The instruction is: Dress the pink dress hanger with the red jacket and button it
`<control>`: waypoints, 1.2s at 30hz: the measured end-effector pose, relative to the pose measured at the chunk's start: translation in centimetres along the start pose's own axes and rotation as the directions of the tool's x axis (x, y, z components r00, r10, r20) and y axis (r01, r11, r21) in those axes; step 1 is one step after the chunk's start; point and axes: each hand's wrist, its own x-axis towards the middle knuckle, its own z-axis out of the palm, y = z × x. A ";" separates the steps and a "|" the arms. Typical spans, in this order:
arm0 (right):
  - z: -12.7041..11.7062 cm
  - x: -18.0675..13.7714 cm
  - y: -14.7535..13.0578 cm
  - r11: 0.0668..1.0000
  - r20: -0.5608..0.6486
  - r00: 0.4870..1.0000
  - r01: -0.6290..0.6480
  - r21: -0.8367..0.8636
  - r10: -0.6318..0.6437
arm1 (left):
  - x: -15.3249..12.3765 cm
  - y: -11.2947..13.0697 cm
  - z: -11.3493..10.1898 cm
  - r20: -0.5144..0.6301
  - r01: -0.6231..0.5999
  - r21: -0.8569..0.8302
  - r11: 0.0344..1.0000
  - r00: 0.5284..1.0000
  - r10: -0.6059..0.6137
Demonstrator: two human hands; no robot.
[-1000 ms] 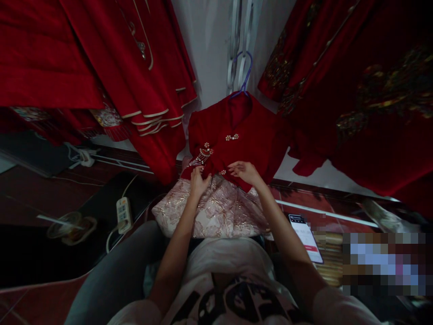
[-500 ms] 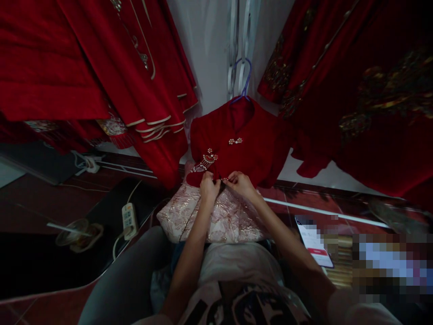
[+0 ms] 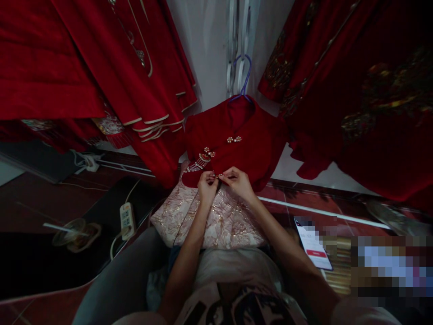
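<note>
A red jacket [image 3: 250, 153] with a stand collar hangs in front of me on a blue hanger [image 3: 244, 83]. Its lower front edge lies over a pale pink brocade skirt [image 3: 176, 212] across my lap. My left hand [image 3: 207, 186] and my right hand [image 3: 238, 183] meet at that edge, fingers pinched on a small beaded clasp [image 3: 219, 176] between them. Higher on the jacket sit another beaded clasp [image 3: 234, 140] and, at the left, a brooch with hanging bead strands [image 3: 204, 159]. Whether the clasp's halves are joined is too small to tell.
Red garments [image 3: 128, 81] hang at the left, and more embroidered red garments [image 3: 321, 90] at the right. On a dark surface at left lie a power strip [image 3: 127, 220] and a plastic cup [image 3: 69, 232]. A lit phone [image 3: 313, 246] lies at right.
Both hands stay at the jacket's lower edge, pinched close together, and the beaded clasp shows more plainly between them. The jacket's front has shifted slightly left with the view.
</note>
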 end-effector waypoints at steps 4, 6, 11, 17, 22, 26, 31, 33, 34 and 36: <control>0.7 -0.1 -0.7 0.998 0.014 0.999 0.043 -0.048 -0.042 | -0.2 -0.6 0.2 -0.026 0.046 -0.072 0.996 0.998 -0.048; 0.9 -0.1 -0.9 0.996 0.021 0.998 0.061 -0.067 -0.059 | -0.2 -0.7 0.3 -0.031 0.049 -0.110 0.993 0.998 -0.052; 1.7 -0.3 -0.1 0.984 -0.100 0.990 0.084 -0.155 -0.100 | 0.1 -1.0 0.5 -0.024 0.053 -0.194 0.979 0.998 -0.059; 2.2 -0.2 1.2 0.993 -0.172 0.984 0.025 -0.114 -0.045 | 0.2 -0.7 0.5 0.012 0.097 -0.225 0.970 0.995 -0.097; 2.2 -0.4 1.3 0.995 -0.191 0.981 0.023 -0.101 -0.042 | 0.3 -0.6 0.2 0.024 0.120 -0.206 0.971 0.993 -0.118; 2.2 -0.5 1.4 0.996 -0.216 0.975 0.042 -0.079 -0.059 | 0.3 -1.0 -0.1 0.023 0.079 -0.139 0.987 0.997 -0.077; 1.9 -0.5 1.6 0.997 -0.186 0.981 0.043 -0.068 -0.055 | 0.1 -1.0 0.0 0.055 0.147 -0.227 0.963 0.989 -0.138; 2.0 -0.5 1.8 0.996 -0.191 0.979 0.052 -0.076 -0.065 | 0.0 -0.7 0.1 0.056 0.156 -0.252 0.955 0.988 -0.146; 2.1 -0.6 1.9 0.995 -0.199 0.977 0.062 -0.079 -0.076 | -0.1 -0.6 0.2 0.044 0.147 -0.248 0.957 0.989 -0.141; 2.5 -0.7 2.1 0.993 -0.223 0.969 0.087 -0.083 -0.104 | -0.1 -0.4 0.1 0.022 0.133 -0.229 0.964 0.991 -0.131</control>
